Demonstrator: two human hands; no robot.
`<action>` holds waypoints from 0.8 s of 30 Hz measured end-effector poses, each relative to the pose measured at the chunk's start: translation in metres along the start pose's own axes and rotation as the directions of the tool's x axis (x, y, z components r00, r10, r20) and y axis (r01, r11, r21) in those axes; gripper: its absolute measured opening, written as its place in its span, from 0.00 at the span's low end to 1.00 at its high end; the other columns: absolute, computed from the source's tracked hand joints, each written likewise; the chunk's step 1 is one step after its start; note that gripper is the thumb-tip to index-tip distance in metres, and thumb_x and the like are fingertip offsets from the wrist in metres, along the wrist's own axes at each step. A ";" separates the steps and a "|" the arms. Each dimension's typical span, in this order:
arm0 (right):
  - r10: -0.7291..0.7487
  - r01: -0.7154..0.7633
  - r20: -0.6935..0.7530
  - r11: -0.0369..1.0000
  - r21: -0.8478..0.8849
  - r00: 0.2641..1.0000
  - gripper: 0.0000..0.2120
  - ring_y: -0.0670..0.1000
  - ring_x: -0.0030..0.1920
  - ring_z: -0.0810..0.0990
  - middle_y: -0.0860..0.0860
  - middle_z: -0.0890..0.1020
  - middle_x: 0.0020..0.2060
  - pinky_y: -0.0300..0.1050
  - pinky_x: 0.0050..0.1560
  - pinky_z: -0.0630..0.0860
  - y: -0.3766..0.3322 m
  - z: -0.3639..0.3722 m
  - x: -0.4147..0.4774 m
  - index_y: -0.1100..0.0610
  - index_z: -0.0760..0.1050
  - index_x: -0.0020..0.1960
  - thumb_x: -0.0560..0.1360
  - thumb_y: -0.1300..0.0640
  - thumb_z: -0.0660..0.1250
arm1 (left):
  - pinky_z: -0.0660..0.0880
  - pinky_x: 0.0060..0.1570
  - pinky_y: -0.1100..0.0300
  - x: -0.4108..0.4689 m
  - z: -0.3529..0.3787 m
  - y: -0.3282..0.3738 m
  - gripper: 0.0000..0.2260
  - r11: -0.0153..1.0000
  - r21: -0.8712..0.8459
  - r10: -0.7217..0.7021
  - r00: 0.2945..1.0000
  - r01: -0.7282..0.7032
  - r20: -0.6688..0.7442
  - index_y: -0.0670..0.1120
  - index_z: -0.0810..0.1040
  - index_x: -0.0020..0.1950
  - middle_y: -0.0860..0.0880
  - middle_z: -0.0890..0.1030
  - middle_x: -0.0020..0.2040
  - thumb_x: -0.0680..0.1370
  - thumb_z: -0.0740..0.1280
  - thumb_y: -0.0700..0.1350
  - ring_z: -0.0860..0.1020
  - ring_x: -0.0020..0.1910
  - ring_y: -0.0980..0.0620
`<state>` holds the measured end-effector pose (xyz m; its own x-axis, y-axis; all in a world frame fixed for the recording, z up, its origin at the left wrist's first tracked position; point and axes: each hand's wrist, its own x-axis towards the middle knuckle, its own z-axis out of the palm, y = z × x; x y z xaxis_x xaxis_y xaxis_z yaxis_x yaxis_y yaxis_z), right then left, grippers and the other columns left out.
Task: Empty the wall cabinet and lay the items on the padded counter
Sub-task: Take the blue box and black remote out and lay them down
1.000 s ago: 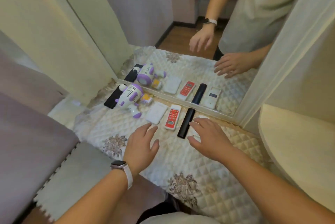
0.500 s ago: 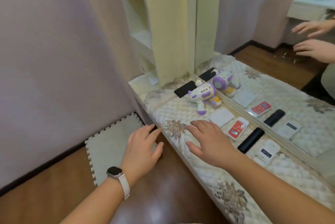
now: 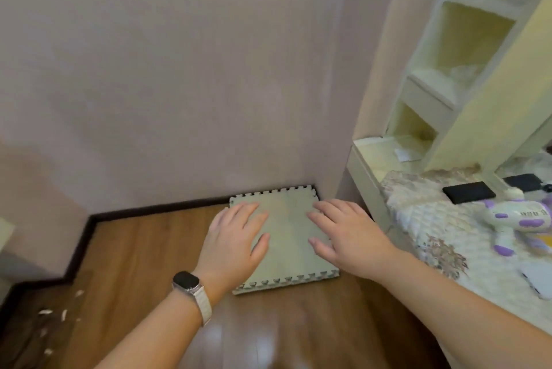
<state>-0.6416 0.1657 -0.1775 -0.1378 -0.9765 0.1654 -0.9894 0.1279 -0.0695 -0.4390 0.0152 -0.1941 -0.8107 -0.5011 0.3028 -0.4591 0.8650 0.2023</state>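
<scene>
My left hand and my right hand hover open, palms down, holding nothing, over the floor to the left of the counter. The padded counter, a quilted cream cover with floral patches, runs along the right edge. On it lie a black flat device, a white and purple toy and part of a white item at the frame's edge. The cream wall cabinet with open shelves rises at the upper right; its visible compartments look bare apart from something pale on one shelf.
A green foam puzzle mat lies on the wood floor against the pinkish wall, beneath my hands. A dark baseboard steps along the wall. Small white scraps litter the floor at lower left. A mirror edge shows at right.
The view has swung left, away from the counter toward the wall and floor. Both hands moved off the quilted cover and now hang over the foam mat, still holding nothing.
</scene>
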 end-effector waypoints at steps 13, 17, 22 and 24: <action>-0.495 0.494 -0.007 0.866 0.078 0.869 0.23 0.57 0.63 0.75 0.53 0.78 0.63 0.52 0.62 0.70 -0.175 0.025 0.194 0.55 0.74 0.66 0.77 0.43 0.61 | 0.64 0.67 0.48 -0.115 -0.084 -0.171 0.19 0.835 0.108 -0.525 0.840 0.539 -0.136 0.49 0.77 0.66 0.48 0.77 0.66 0.78 0.61 0.54 0.72 0.68 0.47; -0.599 0.600 -0.055 0.788 0.139 0.799 0.23 0.57 0.62 0.76 0.54 0.79 0.61 0.51 0.60 0.72 -0.211 0.045 0.240 0.56 0.76 0.64 0.76 0.42 0.60 | 0.61 0.69 0.48 -0.129 -0.095 -0.198 0.18 0.742 0.150 -0.637 0.757 0.654 -0.148 0.50 0.76 0.67 0.48 0.77 0.67 0.79 0.64 0.53 0.71 0.69 0.47; -0.684 0.684 -0.080 0.701 0.200 0.725 0.24 0.56 0.62 0.76 0.53 0.79 0.62 0.51 0.61 0.71 -0.240 0.070 0.315 0.54 0.75 0.65 0.77 0.41 0.57 | 0.58 0.69 0.51 -0.114 -0.103 -0.241 0.18 0.632 0.211 -0.727 0.665 0.746 -0.173 0.51 0.77 0.67 0.49 0.76 0.68 0.78 0.65 0.53 0.71 0.70 0.47; -0.710 0.706 -0.078 0.670 0.229 0.700 0.24 0.56 0.63 0.75 0.54 0.78 0.62 0.51 0.61 0.71 -0.249 0.076 0.349 0.54 0.74 0.65 0.77 0.41 0.57 | 0.58 0.68 0.52 -0.101 -0.108 -0.260 0.18 0.582 0.221 -0.761 0.620 0.782 -0.191 0.51 0.77 0.67 0.49 0.76 0.68 0.78 0.65 0.53 0.70 0.70 0.48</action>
<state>-0.4395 -0.2202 -0.1775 0.6023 -0.7607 0.2420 -0.7499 -0.6431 -0.1551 -0.1985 -0.1618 -0.1763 -0.0839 -0.9736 0.2121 -0.9818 0.1171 0.1494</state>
